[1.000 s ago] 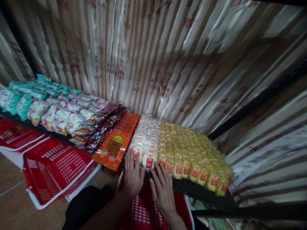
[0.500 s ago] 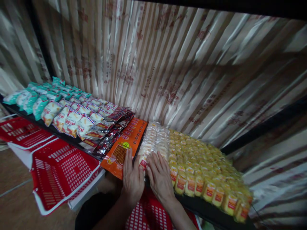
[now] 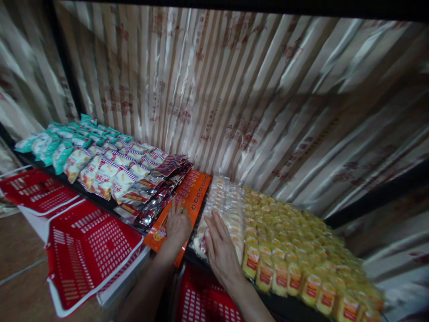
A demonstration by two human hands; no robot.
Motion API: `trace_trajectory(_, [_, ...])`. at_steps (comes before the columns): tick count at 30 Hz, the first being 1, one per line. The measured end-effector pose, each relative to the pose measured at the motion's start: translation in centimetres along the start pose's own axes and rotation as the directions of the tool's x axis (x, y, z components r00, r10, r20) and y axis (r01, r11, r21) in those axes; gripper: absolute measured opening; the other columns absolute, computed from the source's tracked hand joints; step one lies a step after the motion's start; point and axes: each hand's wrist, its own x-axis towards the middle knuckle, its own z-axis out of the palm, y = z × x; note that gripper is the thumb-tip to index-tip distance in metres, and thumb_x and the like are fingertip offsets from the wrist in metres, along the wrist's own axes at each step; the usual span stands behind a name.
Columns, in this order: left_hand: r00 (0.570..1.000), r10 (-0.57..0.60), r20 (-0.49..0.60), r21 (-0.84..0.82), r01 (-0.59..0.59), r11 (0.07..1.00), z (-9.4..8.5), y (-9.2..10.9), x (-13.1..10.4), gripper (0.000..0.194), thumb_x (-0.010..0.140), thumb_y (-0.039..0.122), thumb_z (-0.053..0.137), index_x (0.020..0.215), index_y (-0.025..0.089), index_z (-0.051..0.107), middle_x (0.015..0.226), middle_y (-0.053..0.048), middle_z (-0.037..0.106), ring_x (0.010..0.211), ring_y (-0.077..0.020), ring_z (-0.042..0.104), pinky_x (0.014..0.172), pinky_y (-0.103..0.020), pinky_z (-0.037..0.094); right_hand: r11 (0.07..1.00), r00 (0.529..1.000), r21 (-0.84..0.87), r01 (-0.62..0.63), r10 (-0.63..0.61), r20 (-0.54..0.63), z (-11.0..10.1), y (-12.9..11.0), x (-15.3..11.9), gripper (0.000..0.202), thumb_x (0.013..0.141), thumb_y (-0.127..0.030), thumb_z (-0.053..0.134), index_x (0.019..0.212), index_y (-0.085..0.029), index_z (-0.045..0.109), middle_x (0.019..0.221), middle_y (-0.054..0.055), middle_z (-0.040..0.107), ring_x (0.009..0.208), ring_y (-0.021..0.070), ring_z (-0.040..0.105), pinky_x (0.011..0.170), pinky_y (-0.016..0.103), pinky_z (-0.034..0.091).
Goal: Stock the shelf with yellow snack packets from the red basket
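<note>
My left hand [image 3: 178, 227] lies palm down on a large orange snack bag [image 3: 195, 190], its fingers stretched out and covering part of the print. Against the front of the clear-wrapped white packs [image 3: 225, 197] rests my right hand [image 3: 221, 250], fingers extended and holding nothing. These white packs lie in rows just right of the orange bag. Dark red glossy packets [image 3: 174, 172] border the orange bag on its left. Many small yellow wrapped packs [image 3: 284, 228] stand in tight rows to the right of my right hand.
White-and-red snack bags [image 3: 107, 170] and teal bags [image 3: 62, 147] fill the left of the black shelf [image 3: 284, 304]. Red perforated baskets [image 3: 97, 246] sit below its front edge, another red basket [image 3: 204, 299] under my arms. A striped curtain [image 3: 201, 80] hangs behind.
My left hand has moved away from my right hand and farther onto the orange bag. My right hand stays at the white packs. The view has shifted slightly.
</note>
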Motion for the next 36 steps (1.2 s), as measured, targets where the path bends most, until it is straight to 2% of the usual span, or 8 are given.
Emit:
trace_trajectory(2, [0.999, -0.015, -0.028, 0.014, 0.016, 1.0, 0.7, -0.1, -0.2, 0.038, 0.085, 0.017, 0.041, 0.116, 0.008, 0.061, 0.135, -0.017, 0.047, 0.135, -0.0314, 0.026, 0.107, -0.045, 0.031, 1.0, 0.999, 0.018, 0.006, -0.007, 0.052, 0.3, -0.3, 2.0, 0.043, 0.091, -0.02, 0.031, 0.129, -0.009, 0.048, 0.143, 0.016, 0.037, 0.136, 0.0224, 0.027, 0.107, 0.044, 0.036])
trace_trajectory(6, [0.996, -0.033, -0.082, -0.008, 0.033, 0.999, 1.4, 0.2, -0.3, 0.041, 0.085, 0.018, 0.041, 0.122, 0.01, 0.056, 0.134, -0.016, 0.049, 0.132, -0.0295, 0.034, 0.106, -0.045, 0.034, 0.998, 0.964, -0.052, 0.029, -0.014, 0.264, 1.1, -0.6, 7.4, 0.045, 0.082, -0.012, 0.037, 0.122, -0.004, 0.054, 0.138, 0.019, 0.042, 0.136, 0.0261, 0.024, 0.11, 0.043, 0.029])
trace_trajectory(9, [0.992, -0.051, -0.111, -0.036, 0.048, 0.998, 1.6, 0.5, -0.1, 0.043, 0.083, 0.019, 0.044, 0.124, 0.011, 0.055, 0.134, -0.014, 0.05, 0.13, -0.0294, 0.036, 0.105, -0.046, 0.034, 0.993, 0.904, -0.12, 0.019, 0.035, 0.426, 2.2, -0.5, 11.5, 0.048, 0.079, -0.013, 0.042, 0.124, -0.002, 0.052, 0.139, 0.02, 0.041, 0.137, 0.0262, 0.023, 0.112, 0.04, 0.024])
trace_trajectory(14, [0.99, -0.079, -0.118, -0.05, 0.074, 0.996, 2.3, 0.5, -0.2, 0.041, 0.082, 0.023, 0.046, 0.119, 0.01, 0.059, 0.133, -0.015, 0.05, 0.129, -0.0288, 0.038, 0.106, -0.045, 0.033, 0.989, 0.795, -0.147, -0.008, 0.095, 0.599, 5.5, -0.1, 15.7, 0.059, 0.074, -0.013, 0.048, 0.132, -0.011, 0.045, 0.143, 0.012, 0.037, 0.139, 0.0272, 0.016, 0.111, 0.045, 0.02])
trace_trajectory(19, [0.984, -0.111, -0.141, -0.075, 0.101, 0.992, 3.1, 0.3, -0.2, 0.04, 0.081, 0.032, 0.052, 0.115, 0.013, 0.062, 0.13, -0.014, 0.054, 0.128, -0.0304, 0.039, 0.107, -0.047, 0.03, 0.978, 0.788, -0.169, -0.125, 0.202, 0.582, 8.8, 0.3, 17.7, 0.058, 0.08, -0.015, 0.041, 0.138, -0.014, 0.036, 0.148, 0.01, 0.029, 0.139, 0.0327, 0.012, 0.106, 0.05, 0.026])
trace_trajectory(23, [0.979, -0.136, -0.154, -0.099, 0.122, 0.988, 3.4, 0.3, -0.2, 0.046, 0.078, 0.037, 0.057, 0.118, 0.015, 0.061, 0.134, -0.014, 0.05, 0.129, -0.0327, 0.036, 0.107, -0.048, 0.03, 0.963, 0.791, -0.2, -0.18, 0.262, 0.552, 10.5, 0.9, 18.7, 0.054, 0.085, -0.02, 0.037, 0.138, -0.012, 0.036, 0.148, 0.013, 0.028, 0.138, 0.0361, 0.01, 0.107, 0.053, 0.022])
trace_trajectory(33, [0.986, -0.111, -0.123, -0.088, 0.101, 0.991, 3.3, 0.4, -0.3, 0.055, 0.077, 0.041, 0.057, 0.123, 0.012, 0.056, 0.137, -0.016, 0.045, 0.131, -0.0336, 0.034, 0.11, -0.048, 0.025, 0.951, 0.753, -0.173, -0.256, 0.308, 0.582, 12.0, 1.2, 19.2, 0.055, 0.086, -0.047, 0.037, 0.137, -0.027, 0.037, 0.149, 0.008, 0.024, 0.137, 0.0408, 0.01, 0.104, 0.064, 0.013])
trace_trajectory(36, [0.988, -0.107, -0.111, -0.082, 0.099, 0.992, 3.5, 0.3, -0.2, 0.054, 0.077, 0.041, 0.056, 0.123, 0.011, 0.055, 0.136, -0.016, 0.046, 0.13, -0.0335, 0.034, 0.11, -0.048, 0.024, 0.943, 0.744, -0.156, -0.293, 0.327, 0.583, 12.3, 1.2, 19.1, 0.058, 0.084, -0.047, 0.04, 0.138, -0.027, 0.034, 0.149, 0.008, 0.025, 0.136, 0.0419, 0.009, 0.104, 0.064, 0.01])
